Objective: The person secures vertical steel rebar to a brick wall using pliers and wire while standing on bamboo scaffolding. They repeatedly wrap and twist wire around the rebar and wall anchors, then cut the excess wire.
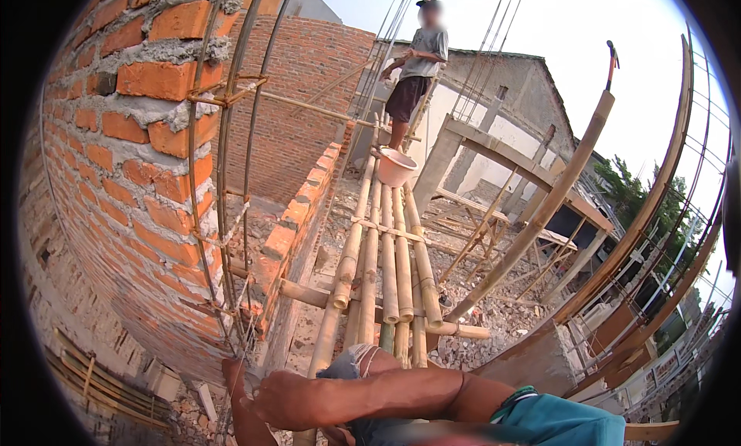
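My right arm, in a teal sleeve (pixel 567 419), reaches across the lower edge toward the left. My right hand (pixel 284 400) is closed, its fingers curled away from view; what it holds, if anything, is hidden. Just beyond it, my left hand (pixel 236 375) is raised beside the foot of a column of steel rebar (pixel 224 160), partly covered, so its fingers cannot be made out. A thin string (pixel 245 345) runs down close to both hands. Left of the rebar rises a brick wall (pixel 158 141) with rough grey mortar.
A scaffold of bamboo poles (pixel 387 268) leads away from me, with a pinkish bucket (pixel 397 168) on it. Another person (pixel 423 56) stands behind the bucket. A low brick wall (pixel 297 210) runs alongside. A hammer (pixel 611 64) rests atop an upright bamboo pole (pixel 567 183); rubble (pixel 494 326) lies below.
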The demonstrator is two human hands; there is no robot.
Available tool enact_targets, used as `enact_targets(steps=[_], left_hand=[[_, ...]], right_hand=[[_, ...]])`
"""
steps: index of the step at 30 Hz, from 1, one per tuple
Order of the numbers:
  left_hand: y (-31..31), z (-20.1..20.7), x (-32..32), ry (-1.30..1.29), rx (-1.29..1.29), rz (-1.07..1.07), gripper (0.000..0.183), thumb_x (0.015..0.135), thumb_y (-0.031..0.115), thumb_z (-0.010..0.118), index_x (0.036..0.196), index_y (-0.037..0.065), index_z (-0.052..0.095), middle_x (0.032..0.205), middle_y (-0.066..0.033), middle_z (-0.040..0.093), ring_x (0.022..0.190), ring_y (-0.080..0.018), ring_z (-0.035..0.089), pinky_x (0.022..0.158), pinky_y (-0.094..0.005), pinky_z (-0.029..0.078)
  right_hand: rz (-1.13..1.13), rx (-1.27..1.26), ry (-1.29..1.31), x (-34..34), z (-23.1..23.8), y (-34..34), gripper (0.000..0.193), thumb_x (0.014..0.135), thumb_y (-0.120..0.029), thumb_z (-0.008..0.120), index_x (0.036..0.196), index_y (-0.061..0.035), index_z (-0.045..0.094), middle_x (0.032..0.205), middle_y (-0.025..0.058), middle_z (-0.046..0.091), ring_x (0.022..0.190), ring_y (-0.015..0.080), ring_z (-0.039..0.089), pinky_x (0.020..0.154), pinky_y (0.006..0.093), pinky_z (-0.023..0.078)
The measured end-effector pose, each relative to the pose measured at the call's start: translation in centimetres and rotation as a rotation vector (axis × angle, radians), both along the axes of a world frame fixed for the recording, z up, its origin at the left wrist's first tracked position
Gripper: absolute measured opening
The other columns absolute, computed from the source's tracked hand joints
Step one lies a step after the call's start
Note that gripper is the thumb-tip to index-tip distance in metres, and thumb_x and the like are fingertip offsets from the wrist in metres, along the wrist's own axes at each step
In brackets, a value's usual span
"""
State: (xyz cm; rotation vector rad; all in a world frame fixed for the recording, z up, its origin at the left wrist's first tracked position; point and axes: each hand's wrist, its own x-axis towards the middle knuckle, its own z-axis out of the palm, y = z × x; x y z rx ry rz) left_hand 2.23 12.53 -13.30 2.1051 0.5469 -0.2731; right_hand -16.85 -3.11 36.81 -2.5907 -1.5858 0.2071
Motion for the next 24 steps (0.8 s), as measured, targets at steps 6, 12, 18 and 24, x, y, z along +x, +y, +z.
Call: enact_targets(steps=[6, 12, 18, 24], left_hand=[[-0.5, 1.8, -0.1, -0.021, 0.048, -0.002, 0.027, 0.079, 0.014, 0.071, 0.093, -0.008, 0.068, 0.089, -0.0265, 0.071, 0.085, -0.0452, 0.07, 0.076, -0.056, 0.053], [-0.9, 2.7, -0.1, -0.044, 0.07, 0.008, 0.029, 0.08, 0.014, 0.071, 0.097, -0.008, 0.067, 0.092, -0.027, 0.07, 0.087, -0.0453, 0.069, 0.078, -0.0561, 0.052], [-1.1, 3.0, -0.3, -0.074, 0.076, 0.025, 0.031, 0.081, 0.014, 0.07, 0.102, -0.008, 0.065, 0.096, -0.0275, 0.069, 0.089, -0.0455, 0.069, 0.08, -0.0562, 0.052], [-1.7, 3.3, -0.3, -0.105, 0.098, 0.034, 0.033, 0.082, 0.014, 0.069, 0.106, -0.008, 0.064, 0.099, -0.028, 0.069, 0.091, -0.0456, 0.068, 0.082, -0.0562, 0.052]], right_hand=[[0.069, -0.059, 0.247, -1.2, 3.4, 0.4, 0.032, 0.081, -0.012, 0.07, 0.109, 0.0024, 0.066, 0.081, 0.0186, 0.071, 0.079, 0.0381, 0.072, 0.065, 0.0468, 0.057], [0.017, 0.028, 0.189, -1.8, 4.0, -0.3, 0.038, 0.078, -0.01, 0.071, 0.112, 0.0061, 0.061, 0.077, 0.0194, 0.069, 0.079, 0.0394, 0.072, 0.062, 0.0475, 0.057], [0.047, -0.032, 0.237, -1.1, 1.8, -0.2, 0.039, 0.078, -0.012, 0.072, 0.112, 0.0057, 0.061, 0.078, 0.019, 0.07, 0.079, 0.0389, 0.072, 0.063, 0.0473, 0.058], [0.072, 0.02, 0.21, -1.3, 2.0, -0.5, 0.038, 0.079, -0.014, 0.072, 0.11, 0.0049, 0.062, 0.079, 0.0187, 0.07, 0.079, 0.038, 0.072, 0.063, 0.0465, 0.058]])
